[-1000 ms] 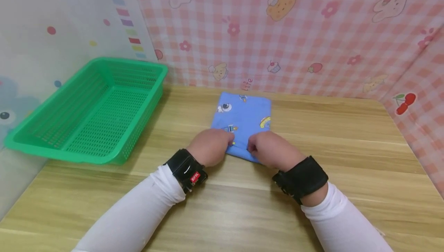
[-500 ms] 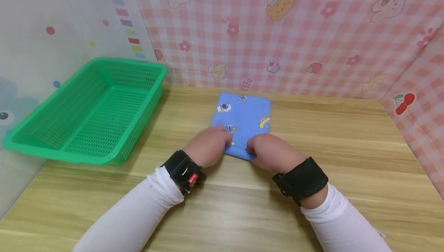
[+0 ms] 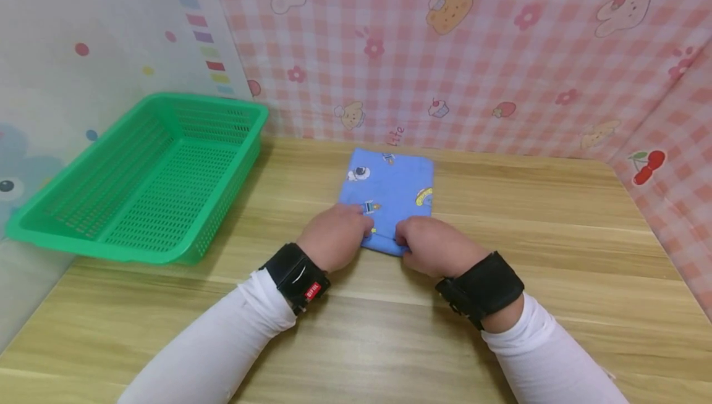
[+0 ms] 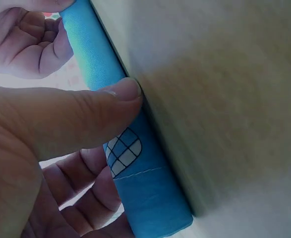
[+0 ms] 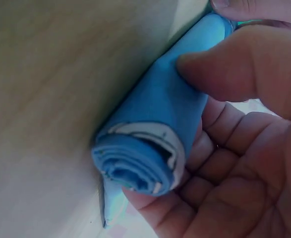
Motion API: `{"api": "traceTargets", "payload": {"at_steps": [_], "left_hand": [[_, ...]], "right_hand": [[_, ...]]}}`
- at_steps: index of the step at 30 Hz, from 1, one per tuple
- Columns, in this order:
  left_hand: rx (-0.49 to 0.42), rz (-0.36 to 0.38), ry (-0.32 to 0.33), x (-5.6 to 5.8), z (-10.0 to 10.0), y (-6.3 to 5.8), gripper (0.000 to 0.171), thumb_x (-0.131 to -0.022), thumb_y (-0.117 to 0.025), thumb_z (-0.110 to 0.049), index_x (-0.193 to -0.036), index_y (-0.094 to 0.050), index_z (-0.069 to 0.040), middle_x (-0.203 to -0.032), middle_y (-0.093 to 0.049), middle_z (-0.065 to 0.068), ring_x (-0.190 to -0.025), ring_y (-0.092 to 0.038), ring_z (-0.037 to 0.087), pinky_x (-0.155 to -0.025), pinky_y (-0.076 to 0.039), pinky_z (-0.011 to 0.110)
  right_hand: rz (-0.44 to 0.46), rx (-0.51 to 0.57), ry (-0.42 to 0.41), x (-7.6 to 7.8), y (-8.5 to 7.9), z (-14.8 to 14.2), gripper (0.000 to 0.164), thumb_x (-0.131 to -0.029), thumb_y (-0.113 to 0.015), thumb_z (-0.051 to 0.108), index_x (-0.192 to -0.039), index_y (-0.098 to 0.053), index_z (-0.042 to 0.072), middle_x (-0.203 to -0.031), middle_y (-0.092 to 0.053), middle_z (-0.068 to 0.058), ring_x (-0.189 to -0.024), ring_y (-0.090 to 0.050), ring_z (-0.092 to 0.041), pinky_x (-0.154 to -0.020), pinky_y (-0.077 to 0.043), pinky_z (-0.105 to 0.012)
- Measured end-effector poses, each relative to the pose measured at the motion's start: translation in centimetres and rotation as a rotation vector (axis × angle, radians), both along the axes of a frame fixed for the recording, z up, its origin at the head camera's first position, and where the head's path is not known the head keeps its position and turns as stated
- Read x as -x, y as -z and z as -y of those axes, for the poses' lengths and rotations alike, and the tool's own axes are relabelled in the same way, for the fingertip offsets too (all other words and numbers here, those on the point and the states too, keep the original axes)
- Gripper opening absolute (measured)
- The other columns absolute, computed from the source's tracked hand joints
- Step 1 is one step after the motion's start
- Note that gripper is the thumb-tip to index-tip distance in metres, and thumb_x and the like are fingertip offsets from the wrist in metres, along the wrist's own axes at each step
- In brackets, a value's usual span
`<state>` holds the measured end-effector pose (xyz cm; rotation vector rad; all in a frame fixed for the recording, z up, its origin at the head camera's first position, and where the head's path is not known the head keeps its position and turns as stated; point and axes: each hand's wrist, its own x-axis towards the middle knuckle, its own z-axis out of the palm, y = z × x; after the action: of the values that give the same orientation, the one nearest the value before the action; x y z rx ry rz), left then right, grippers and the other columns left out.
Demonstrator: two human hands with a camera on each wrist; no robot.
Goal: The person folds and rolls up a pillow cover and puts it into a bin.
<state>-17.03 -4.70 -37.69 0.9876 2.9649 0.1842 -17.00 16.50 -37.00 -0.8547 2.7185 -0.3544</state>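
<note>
A blue cloth (image 3: 389,188) printed with small cartoon figures lies folded to a rectangle on the table, its near end turned into a tight roll. In the left wrist view, my left thumb presses the near side of the roll (image 4: 145,198) while the fingers curl behind it. On the other side my right hand (image 3: 442,244) grips the roll between thumb and fingers, and the right wrist view shows its spiral end (image 5: 133,166). My left hand (image 3: 336,237) covers the cloth's near left corner in the head view.
To the left stands a green plastic basket (image 3: 191,231) with slotted sides. Behind the wood-grain table (image 3: 545,225) rises a pink checked wall (image 3: 345,27). A black strap sits on each wrist (image 3: 484,286).
The near rolled edge of the cloth has shifted slightly away from me. Both hands keep their hold with only small finger movements, and the basket stays where it was.
</note>
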Motion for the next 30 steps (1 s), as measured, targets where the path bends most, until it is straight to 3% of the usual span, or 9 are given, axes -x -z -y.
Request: {"api": "traceTargets", "payload": {"at_steps": [7,15,19,24,30], "left_hand": [[0.028,0.021,-0.017,0.1,-0.1,0.1,0.012,-0.101,-0.064,-0.011,-0.099,-0.076,-0.014,-0.091,-0.063,0.001,-0.083,-0.057,0.02,-0.073,-0.052,0.035],[0.035,0.076,-0.044,0.1,0.1,-0.4,0.013,-0.101,-0.062,-0.008,-0.099,-0.074,-0.013,-0.095,-0.067,0.002,-0.085,-0.062,0.02,-0.074,-0.055,0.037],[0.017,0.118,-0.059,0.2,0.4,-0.5,0.008,-0.096,-0.069,-0.008,-0.091,-0.068,-0.014,-0.09,-0.064,0.001,-0.081,-0.059,0.019,-0.072,-0.054,0.036],[0.015,0.157,-0.061,0.3,0.6,-0.7,0.021,-0.091,-0.081,-0.019,-0.085,-0.061,-0.015,-0.087,-0.06,0.001,-0.081,-0.057,0.019,-0.074,-0.053,0.037],[0.022,0.198,-0.069,0.4,0.6,-0.7,0.017,-0.095,-0.078,-0.022,-0.089,-0.064,-0.013,-0.089,-0.062,0.002,-0.082,-0.06,0.019,-0.077,-0.055,0.038]], "right_hand": [[0.027,-0.001,-0.041,0.3,0.5,-0.4,0.013,-0.085,-0.075,0.004,-0.093,-0.067,0.01,-0.084,-0.061,0.0,-0.077,-0.053,-0.016,-0.076,-0.05,-0.034],[0.046,-0.009,-0.034,0.3,0.2,-0.5,0.015,-0.094,-0.066,0.003,-0.108,-0.071,0.007,-0.098,-0.072,-0.004,-0.085,-0.062,-0.017,-0.087,-0.057,-0.039],[0.086,-0.027,-0.006,0.4,0.1,-0.5,0.017,-0.1,-0.063,0.005,-0.115,-0.07,0.007,-0.105,-0.073,-0.007,-0.09,-0.064,-0.018,-0.092,-0.057,-0.042],[0.155,-0.019,0.032,0.7,0.1,-0.6,0.017,-0.103,-0.059,0.008,-0.116,-0.07,0.008,-0.106,-0.072,-0.007,-0.091,-0.063,-0.019,-0.091,-0.056,-0.041],[0.209,0.01,0.064,1.4,0.2,-0.7,0.013,-0.103,-0.059,0.009,-0.109,-0.071,0.009,-0.099,-0.07,-0.004,-0.085,-0.06,-0.017,-0.08,-0.051,-0.034]]}}
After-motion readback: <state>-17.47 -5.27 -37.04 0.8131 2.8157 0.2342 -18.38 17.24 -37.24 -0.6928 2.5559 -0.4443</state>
